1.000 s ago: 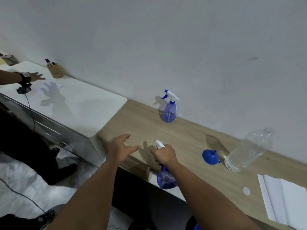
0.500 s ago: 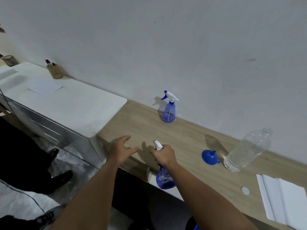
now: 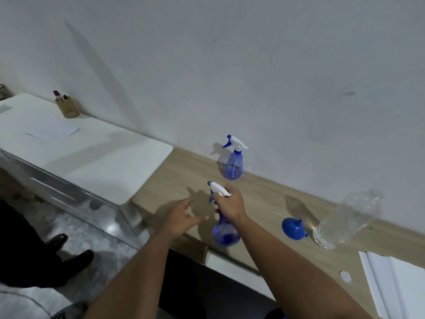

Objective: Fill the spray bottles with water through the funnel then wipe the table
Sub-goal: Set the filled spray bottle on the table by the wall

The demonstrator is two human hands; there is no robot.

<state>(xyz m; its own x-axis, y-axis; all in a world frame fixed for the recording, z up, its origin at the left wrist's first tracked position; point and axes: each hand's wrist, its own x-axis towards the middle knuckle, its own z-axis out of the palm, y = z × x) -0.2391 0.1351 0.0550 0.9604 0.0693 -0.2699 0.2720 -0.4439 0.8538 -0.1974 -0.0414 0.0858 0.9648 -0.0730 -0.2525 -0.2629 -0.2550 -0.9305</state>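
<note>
My right hand (image 3: 231,204) grips the neck of a blue spray bottle (image 3: 225,233) with a white trigger head, held over the front edge of the wooden table (image 3: 264,203). My left hand (image 3: 179,218) hovers just left of it, fingers spread, holding nothing. A second blue spray bottle (image 3: 233,165) stands upright against the wall. A blue funnel (image 3: 293,228) lies on its side on the table, next to a clear water bottle (image 3: 345,221) without a cap. A small white cap (image 3: 345,276) lies near the front edge.
White folded paper towels (image 3: 397,286) lie at the table's right end. To the left stands a white cabinet (image 3: 92,157) with a sheet of paper and a pen holder (image 3: 67,107). A person's dark shoes (image 3: 69,252) are on the floor at lower left.
The held spray bottle has risen a little and moved further over the table. Another person's hand that was over the white cabinet one second ago is gone.
</note>
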